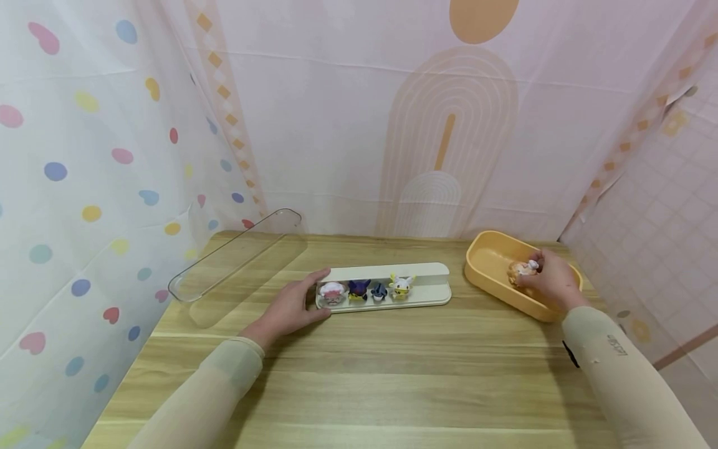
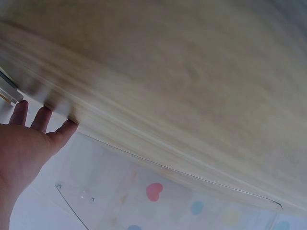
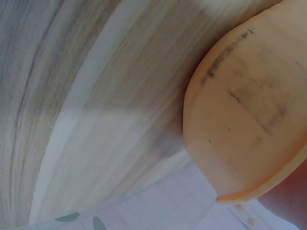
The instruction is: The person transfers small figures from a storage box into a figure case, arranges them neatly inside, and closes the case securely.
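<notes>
A long white tray (image 1: 432, 293) lies on the table with several small figurines in a row: a white-and-pink one (image 1: 333, 294), a purple-and-yellow one (image 1: 358, 290), a dark blue one (image 1: 379, 292) and a white-and-yellow one (image 1: 401, 286). My left hand (image 1: 291, 307) holds the tray's left end, thumb at the near corner and a finger at the far one. Over at the right, my right hand (image 1: 552, 277) reaches into a yellow-orange bin (image 1: 490, 249) and pinches an orange-and-white figurine (image 1: 521, 270). In the right wrist view the bin's outer wall (image 3: 249, 105) hides most of that hand.
A clear plastic cover (image 1: 241, 255) lies at the back left, beyond my left forearm. The wood-grain table (image 1: 359, 380) meets a patterned curtain (image 1: 336, 125) at the back, with a dotted curtain (image 1: 90, 187) on the left and a checked one (image 1: 667, 199) on the right.
</notes>
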Motion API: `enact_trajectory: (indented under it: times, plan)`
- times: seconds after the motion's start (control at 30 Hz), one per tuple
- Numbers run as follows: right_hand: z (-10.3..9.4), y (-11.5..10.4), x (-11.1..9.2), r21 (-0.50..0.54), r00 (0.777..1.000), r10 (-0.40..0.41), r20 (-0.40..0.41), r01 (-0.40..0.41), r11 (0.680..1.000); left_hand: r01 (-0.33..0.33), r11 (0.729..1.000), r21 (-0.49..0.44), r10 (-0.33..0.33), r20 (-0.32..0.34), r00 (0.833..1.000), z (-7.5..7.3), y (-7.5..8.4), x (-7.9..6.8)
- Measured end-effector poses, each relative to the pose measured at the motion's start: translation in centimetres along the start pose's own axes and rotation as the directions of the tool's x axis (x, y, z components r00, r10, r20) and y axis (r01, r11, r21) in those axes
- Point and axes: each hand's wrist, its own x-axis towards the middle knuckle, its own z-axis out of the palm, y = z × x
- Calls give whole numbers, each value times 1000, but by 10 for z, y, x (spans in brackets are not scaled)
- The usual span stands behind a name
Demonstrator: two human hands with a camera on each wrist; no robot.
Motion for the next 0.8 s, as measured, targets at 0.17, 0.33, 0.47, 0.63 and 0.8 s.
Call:
enact_trajectory:
  times: [0.17, 0.33, 0.47, 0.63, 0.8]
  plan:
    - [-1, -1, -2, -43, 999, 32, -1, -32, 999, -1, 1000, 6, 1, -1, 1000, 0, -1, 0]
    - [0, -1, -2, -42, 999, 54, -7, -54, 998, 5, 1000, 9, -5, 3, 1000, 1, -1, 0]
    - [1, -2, -3, -5, 998, 61, -21, -62, 998, 7, 1000, 6, -7, 6, 1000, 1, -1, 1]
    - [-3, -9, -3, 75, 996, 12, -84, -5, 997, 2, 1000, 9, -2, 5, 1000, 0, 0, 1]
    - [-16, -27, 0, 101, 991, -71, -110, 82, 992, 10, 1000, 10, -11, 10, 1000, 0, 0, 1]
